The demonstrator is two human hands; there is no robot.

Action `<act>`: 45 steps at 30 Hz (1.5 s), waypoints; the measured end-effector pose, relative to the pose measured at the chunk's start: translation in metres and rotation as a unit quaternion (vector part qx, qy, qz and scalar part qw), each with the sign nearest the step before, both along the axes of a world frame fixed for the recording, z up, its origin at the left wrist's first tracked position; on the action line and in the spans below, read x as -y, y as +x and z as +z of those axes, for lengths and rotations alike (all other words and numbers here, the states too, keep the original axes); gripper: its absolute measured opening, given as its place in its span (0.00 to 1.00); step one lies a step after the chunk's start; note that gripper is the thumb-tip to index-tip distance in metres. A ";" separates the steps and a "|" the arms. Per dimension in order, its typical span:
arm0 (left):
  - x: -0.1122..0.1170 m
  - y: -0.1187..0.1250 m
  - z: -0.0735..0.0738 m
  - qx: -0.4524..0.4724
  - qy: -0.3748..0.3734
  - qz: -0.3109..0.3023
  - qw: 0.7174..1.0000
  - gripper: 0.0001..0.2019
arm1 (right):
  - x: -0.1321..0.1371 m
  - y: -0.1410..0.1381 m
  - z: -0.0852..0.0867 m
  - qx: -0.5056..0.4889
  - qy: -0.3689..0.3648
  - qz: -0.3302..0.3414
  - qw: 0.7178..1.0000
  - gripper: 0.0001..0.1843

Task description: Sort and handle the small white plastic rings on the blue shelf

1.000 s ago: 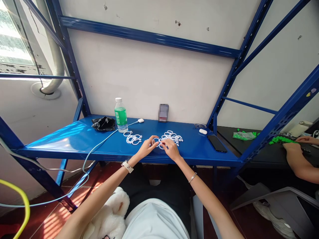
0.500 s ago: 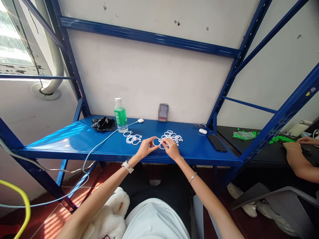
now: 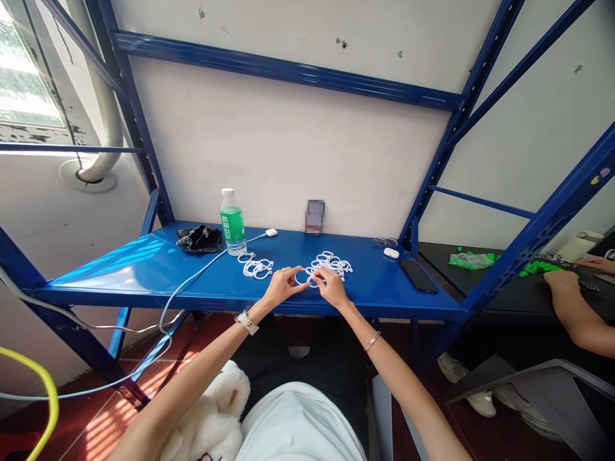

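Observation:
Both my hands meet over the front middle of the blue shelf. My left hand and my right hand pinch a white plastic ring between their fingertips. Just behind my right hand lies a loose pile of white rings. A smaller cluster of white rings rests to the left of my left hand. My left wrist carries a watch, my right wrist a thin bracelet.
A green-labelled water bottle, a black crumpled bag, a white charger with cable, a small upright phone, glasses and a black phone sit on the shelf. Another person's arm works at the right.
My hands have shifted the ring slightly between the fingertips. The other person's arm at the right has moved a little.

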State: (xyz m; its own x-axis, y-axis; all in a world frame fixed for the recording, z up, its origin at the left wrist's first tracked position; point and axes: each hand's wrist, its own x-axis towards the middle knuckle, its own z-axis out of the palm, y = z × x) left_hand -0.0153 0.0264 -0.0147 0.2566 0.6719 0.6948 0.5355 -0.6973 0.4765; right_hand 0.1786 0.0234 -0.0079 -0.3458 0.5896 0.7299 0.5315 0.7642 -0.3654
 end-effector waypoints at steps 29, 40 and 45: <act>-0.004 0.004 -0.010 -0.115 0.008 0.136 0.984 0.23 | -0.003 0.000 -0.001 -0.046 0.032 -0.240 0.969 0.11; -0.009 0.001 -0.015 -0.124 -0.027 0.121 0.984 0.18 | -0.008 0.001 -0.007 -0.041 0.034 -0.273 0.960 0.12; -0.008 0.001 -0.010 -0.088 -0.006 0.061 0.994 0.16 | -0.005 0.000 -0.003 -0.033 0.014 -0.274 0.961 0.04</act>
